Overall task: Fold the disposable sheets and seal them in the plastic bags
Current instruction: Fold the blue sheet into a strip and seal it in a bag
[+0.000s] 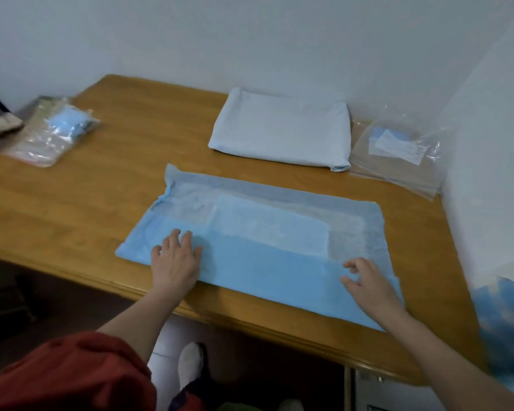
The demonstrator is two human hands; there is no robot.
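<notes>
Left hand (pixel 175 261) lies flat, fingers straight and spread, pressing the part-folded blue sheet (pixel 264 271) onto the wooden table (pixel 72 203) near its front edge. Right hand (pixel 365 284) rests on the sheet's right end, fingers curled; whether it pinches the material is too blurred to tell. Behind lies a folded white sheet (pixel 279 132), clear plastic bags (pixel 398 170) just beside it, a filled bag (pixel 54 132) far left.
</notes>
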